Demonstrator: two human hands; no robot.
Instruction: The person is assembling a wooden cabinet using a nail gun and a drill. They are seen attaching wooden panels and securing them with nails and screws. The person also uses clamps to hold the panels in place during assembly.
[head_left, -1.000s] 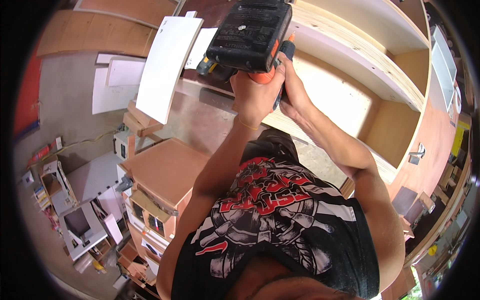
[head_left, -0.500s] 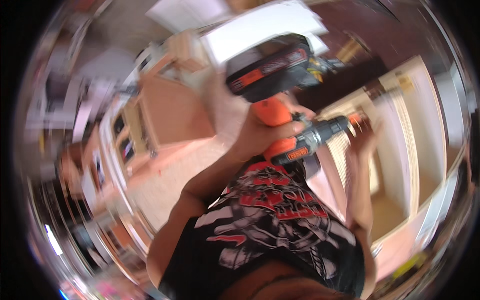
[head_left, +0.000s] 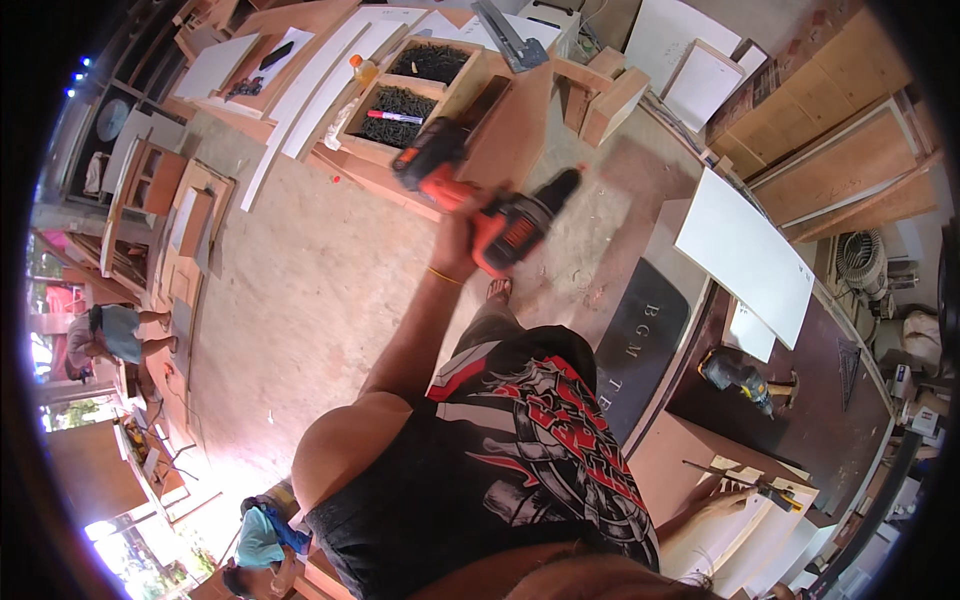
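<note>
My left hand (head_left: pixel 458 232) is closed round the grip of an orange-and-black cordless drill (head_left: pixel 515 232). The drill is raised above the floor, its black chuck angled to the upper right and its battery to the upper left. At lower right, my right hand (head_left: pixel 712 504) reaches the top of a pale wooden box (head_left: pixel 728 540). A dark bar tool with yellow parts (head_left: pixel 765 488) lies across that box, close to the hand. My right fingers are too small and partly hidden to read.
A two-part wooden tray (head_left: pixel 440 92) of black screws, with a marker (head_left: pixel 394 117), stands beyond the drill. On the dark tabletop (head_left: pixel 810 430) lie another drill (head_left: pixel 735 375), a hammer (head_left: pixel 785 386) and a white panel (head_left: pixel 745 255). Other people (head_left: pixel 120 330) are at far left.
My view has swung toward the left. The drill has moved away from my right hand, and my hands are now far apart. My right hand has gone to the wooden box's top.
</note>
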